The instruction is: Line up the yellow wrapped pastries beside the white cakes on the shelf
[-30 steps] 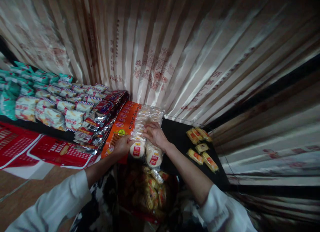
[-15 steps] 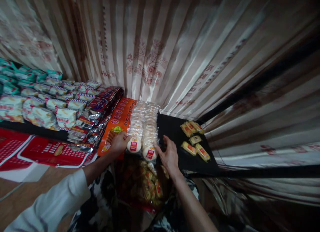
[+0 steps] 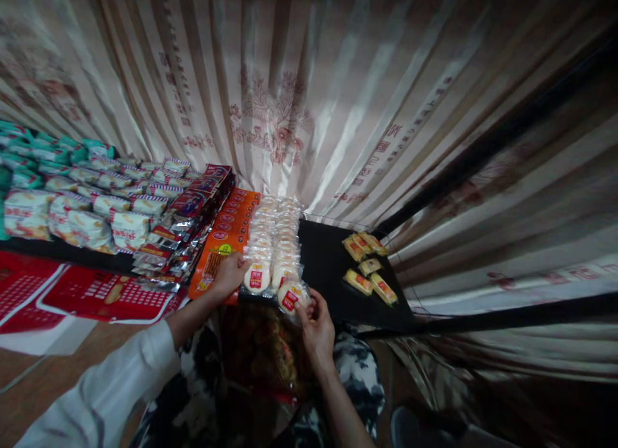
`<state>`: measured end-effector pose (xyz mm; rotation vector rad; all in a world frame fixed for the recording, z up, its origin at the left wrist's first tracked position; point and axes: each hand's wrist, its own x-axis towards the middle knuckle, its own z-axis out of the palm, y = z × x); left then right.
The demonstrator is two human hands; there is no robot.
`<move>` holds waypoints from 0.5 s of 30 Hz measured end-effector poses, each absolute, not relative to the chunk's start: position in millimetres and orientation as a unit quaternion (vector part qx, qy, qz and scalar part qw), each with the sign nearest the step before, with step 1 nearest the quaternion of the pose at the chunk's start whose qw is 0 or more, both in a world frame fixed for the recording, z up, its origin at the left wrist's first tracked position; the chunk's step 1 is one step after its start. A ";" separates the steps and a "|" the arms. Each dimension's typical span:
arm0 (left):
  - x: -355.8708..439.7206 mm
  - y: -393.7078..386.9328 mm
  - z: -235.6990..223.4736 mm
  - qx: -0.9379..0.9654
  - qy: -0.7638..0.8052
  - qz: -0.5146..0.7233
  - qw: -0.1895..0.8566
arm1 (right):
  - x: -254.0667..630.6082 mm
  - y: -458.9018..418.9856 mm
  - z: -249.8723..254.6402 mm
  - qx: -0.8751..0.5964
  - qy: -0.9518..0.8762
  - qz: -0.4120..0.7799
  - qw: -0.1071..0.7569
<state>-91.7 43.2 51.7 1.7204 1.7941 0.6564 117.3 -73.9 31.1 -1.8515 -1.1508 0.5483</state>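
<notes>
My right hand [image 3: 316, 326] pinches the edge of a round white rice cracker packet [image 3: 291, 298] with a red label, at the front of the right row [image 3: 287, 242]. The packet is tilted and stands out a little toward me from the row. On the other side, my left hand [image 3: 230, 275] has its fingers curled against the left edge of the front rice cracker packet [image 3: 257, 277] in the left row. Both rows of clear-wrapped packets overlap back toward the curtain. An orange snack bag [image 3: 236, 210] lies beside the left row, partly under my left hand.
Several yellow-wrapped snacks [image 3: 369, 266] lie on the black board [image 3: 328, 261] at right. Dark foil packs [image 3: 193, 210], white bags [image 3: 130, 226] and green bags [image 3: 51, 152] line the left. Below is a dim red container [image 3: 270, 393] with wrapped snacks. A pleated curtain [image 3: 338, 100] stands behind.
My right hand left the top of the rows, swung to the right row's front, and took hold of its front packet, drawing it slightly toward me. My left hand stayed beside the left row.
</notes>
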 end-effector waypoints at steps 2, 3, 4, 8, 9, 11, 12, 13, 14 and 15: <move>-91.7 44.2 50.8 0.639 0.669 0.249 0.285 | 107.7 -73.6 35.8 -0.711 -0.517 0.236 0.415; -91.8 44.7 50.4 0.638 0.668 0.253 0.288 | 101.4 -71.0 37.2 -0.694 -0.549 0.237 0.401; -92.0 45.3 49.8 0.638 0.665 0.256 0.291 | 94.5 -67.0 37.9 -0.680 -0.576 0.234 0.389; -95.0 48.7 47.2 0.638 0.651 0.259 0.319 | 67.0 -44.5 36.6 -0.674 -0.616 0.191 0.360; -96.1 49.2 47.0 0.634 0.650 0.259 0.330 | 61.8 -39.5 36.0 -0.680 -0.618 0.177 0.352; -98.3 47.7 48.1 0.623 0.646 0.268 0.351 | 54.8 -32.2 35.1 -0.694 -0.621 0.150 0.332; -98.9 45.0 49.2 0.618 0.646 0.282 0.348 | 52.9 -30.0 34.6 -0.700 -0.623 0.138 0.322; -99.1 40.9 50.4 0.616 0.648 0.302 0.331 | 51.8 -28.6 34.0 -0.704 -0.625 0.126 0.313; -98.5 35.2 51.3 0.620 0.649 0.323 0.300 | 51.3 -27.7 33.2 -0.705 -0.629 0.113 0.308; -97.2 28.3 51.4 0.628 0.648 0.346 0.257 | 51.2 -27.2 32.1 -0.702 -0.635 0.099 0.308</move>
